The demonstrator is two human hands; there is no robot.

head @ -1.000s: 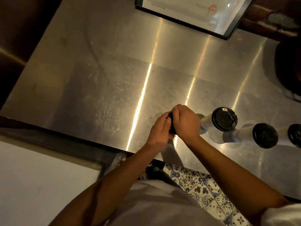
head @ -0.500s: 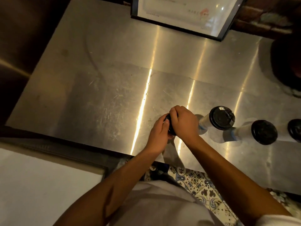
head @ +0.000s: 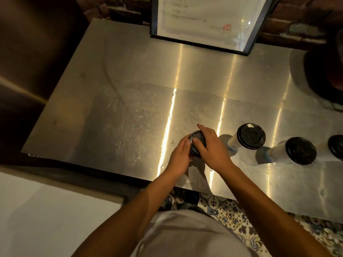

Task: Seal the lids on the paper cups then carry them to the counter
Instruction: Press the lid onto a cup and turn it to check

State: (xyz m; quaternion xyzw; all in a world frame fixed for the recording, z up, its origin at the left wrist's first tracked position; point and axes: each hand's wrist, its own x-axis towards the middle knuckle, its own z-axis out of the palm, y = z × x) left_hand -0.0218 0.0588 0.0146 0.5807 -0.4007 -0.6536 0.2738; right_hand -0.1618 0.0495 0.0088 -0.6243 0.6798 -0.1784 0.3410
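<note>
Head view: both hands sit on the black lid (head: 196, 140) of the nearest paper cup, upright on the steel desk (head: 130, 108). The left hand (head: 181, 157) grips its near-left rim; the right hand (head: 209, 147) presses from above. Three lidded cups (head: 251, 136) stand right, nearer the right hand.

Four lidded cups stand in a row on the desk (head: 115, 108); a framed sign (head: 206, 21) stands behind them.
</note>
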